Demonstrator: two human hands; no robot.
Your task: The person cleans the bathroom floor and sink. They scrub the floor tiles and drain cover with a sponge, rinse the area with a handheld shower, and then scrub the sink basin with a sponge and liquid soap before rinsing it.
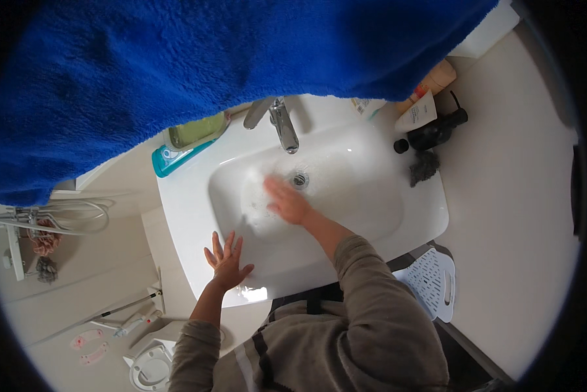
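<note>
My left hand [228,267] rests on the near left rim of a white washbasin [322,267] with its fingers spread, holding nothing. Inside the bowl, my right hand [289,202] is blurred by motion. It looks flat, with the thumb apart, and I see nothing in it. Just beyond its fingers is the metal drain [299,180]. A wet, foamy-looking patch lies under and left of that hand. The chrome faucet [284,128] reaches over the bowl from the back; whether water runs from it is hard to tell.
A blue towel [215,54] hangs across the top. Back left sit a teal bottle [180,156] and a green-filled container [198,131]. At right stand a black pump bottle [429,133], a white tube [417,113], a black cap [400,146] and a dark mesh sponge [424,167].
</note>
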